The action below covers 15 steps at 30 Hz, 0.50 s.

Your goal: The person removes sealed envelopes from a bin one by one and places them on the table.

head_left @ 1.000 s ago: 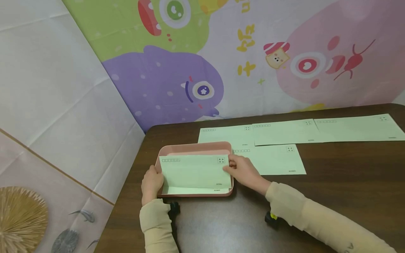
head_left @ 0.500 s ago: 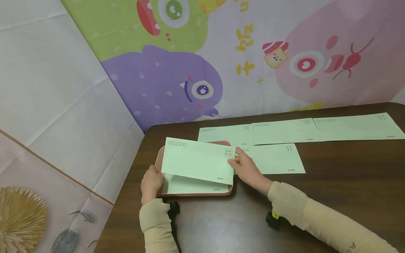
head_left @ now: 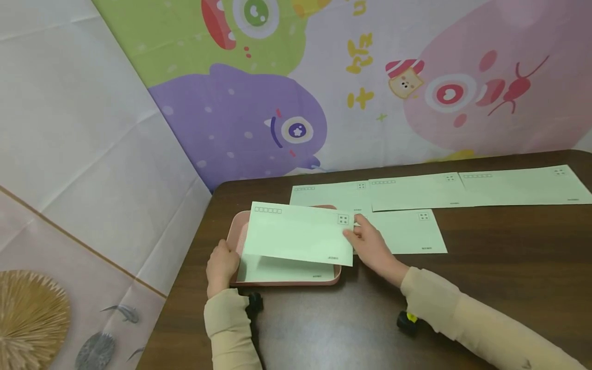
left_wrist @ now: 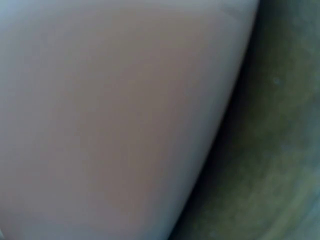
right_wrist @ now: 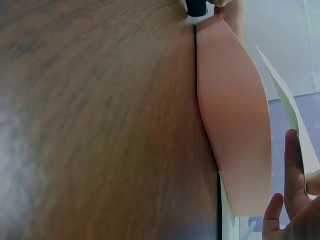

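Note:
A pale green envelope [head_left: 298, 234] is tilted above a shallow pink tray [head_left: 238, 228], its left end higher than its right. My right hand [head_left: 372, 244] pinches that envelope by its right end, thumb on the front face. In the right wrist view, the thin edge of the envelope stands between the thumb and fingers, apart from the tray's outer wall [right_wrist: 232, 115]. Another envelope [head_left: 287, 271] lies in the tray, partly covered by the raised one. My left hand [head_left: 223, 266] grips the tray's left side. The left wrist view is blurred, filled mostly by a pinkish surface.
Along the far edge of the dark wooden table [head_left: 499, 288] three envelopes [head_left: 416, 192] lie in a row, slightly overlapping. In front of them, one more envelope [head_left: 407, 234] lies right of the tray, partly behind my right hand. A cartoon-printed cloth [head_left: 361, 128] hangs behind the table.
The envelope in my right hand has risen out of the tray and shifted right, uncovering the one beneath. My left hand and the tray have stayed in place.

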Tool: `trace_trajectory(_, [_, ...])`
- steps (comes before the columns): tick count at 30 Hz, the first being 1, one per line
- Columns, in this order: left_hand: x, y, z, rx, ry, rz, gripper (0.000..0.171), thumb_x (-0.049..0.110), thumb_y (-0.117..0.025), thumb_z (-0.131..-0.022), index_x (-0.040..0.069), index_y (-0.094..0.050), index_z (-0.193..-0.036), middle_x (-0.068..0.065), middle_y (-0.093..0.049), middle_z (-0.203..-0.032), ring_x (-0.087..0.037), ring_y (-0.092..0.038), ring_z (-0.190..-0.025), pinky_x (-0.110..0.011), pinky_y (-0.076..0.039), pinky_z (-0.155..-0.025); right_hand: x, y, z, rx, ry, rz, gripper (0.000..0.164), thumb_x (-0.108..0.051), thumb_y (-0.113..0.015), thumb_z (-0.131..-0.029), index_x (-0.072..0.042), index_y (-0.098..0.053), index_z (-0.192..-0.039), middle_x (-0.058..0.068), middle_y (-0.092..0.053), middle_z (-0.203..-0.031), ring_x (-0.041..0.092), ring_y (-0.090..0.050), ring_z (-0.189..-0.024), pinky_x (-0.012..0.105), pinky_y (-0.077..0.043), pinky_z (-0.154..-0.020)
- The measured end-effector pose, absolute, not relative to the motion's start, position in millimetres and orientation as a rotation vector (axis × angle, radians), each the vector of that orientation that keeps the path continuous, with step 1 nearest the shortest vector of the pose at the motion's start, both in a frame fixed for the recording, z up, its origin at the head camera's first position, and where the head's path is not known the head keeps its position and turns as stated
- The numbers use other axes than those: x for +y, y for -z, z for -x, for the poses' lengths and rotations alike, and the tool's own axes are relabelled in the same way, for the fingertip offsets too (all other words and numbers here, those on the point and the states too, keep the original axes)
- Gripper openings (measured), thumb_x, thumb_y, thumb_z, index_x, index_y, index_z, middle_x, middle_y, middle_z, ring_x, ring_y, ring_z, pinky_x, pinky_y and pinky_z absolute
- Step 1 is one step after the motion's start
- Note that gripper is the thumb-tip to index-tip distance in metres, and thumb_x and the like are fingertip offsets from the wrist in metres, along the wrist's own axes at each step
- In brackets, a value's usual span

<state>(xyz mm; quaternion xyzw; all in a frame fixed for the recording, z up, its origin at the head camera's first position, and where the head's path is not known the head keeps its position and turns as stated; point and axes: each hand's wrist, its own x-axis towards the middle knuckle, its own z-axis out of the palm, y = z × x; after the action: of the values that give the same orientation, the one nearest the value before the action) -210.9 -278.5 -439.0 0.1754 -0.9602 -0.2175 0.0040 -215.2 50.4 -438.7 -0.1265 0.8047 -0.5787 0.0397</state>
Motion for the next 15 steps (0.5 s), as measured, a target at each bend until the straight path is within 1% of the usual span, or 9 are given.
trace_trajectory(5, [-278.1, 438.8, 211.1, -3.013, 0.679, -0.558, 0.034, 0.012, -0.033, -0.083, -0.008, -0.039, -0.111, -0.026, -0.048, -0.104, -0.041, -0.048, -0.094, -0.052, -0.036, -0.076, 59.2, 438.2, 216.4, 2.523, 1.777, 0.362, 0.023, -0.02, -0.044, -0.088, -0.008, -0.042, -0.107, 0.014, -0.059, -0.103, 0.016, -0.052, -0.068, 0.027, -0.04, -0.058])
trace_trajectory(12, [-277.0, 437.6, 211.0, -3.011, 0.676, -0.562, 0.034, 0.011, -0.033, -0.083, -0.008, -0.039, -0.111, -0.027, -0.047, -0.106, -0.041, -0.047, -0.096, -0.052, -0.035, -0.078, 76.0, 437.3, 219.5, 2.513, 1.843, 0.284, 0.025, -0.025, -0.044, -0.088, -0.007, -0.042, -0.106, 0.016, -0.06, -0.098, 0.016, -0.058, -0.072, 0.029, -0.044, -0.059])
trace_trajectory(15, [-276.6, 436.8, 210.8, -3.01, 0.672, -0.561, 0.034, 0.011, -0.033, -0.083, -0.008, -0.039, -0.111, -0.027, -0.048, -0.105, -0.041, -0.047, -0.096, -0.052, -0.035, -0.078, 85.3, 437.9, 221.5, 2.509, 1.864, 0.285, 0.026, -0.025, -0.043, -0.088, -0.006, -0.042, -0.106, 0.017, -0.061, -0.093, 0.016, -0.057, -0.069, 0.029, -0.044, -0.057])
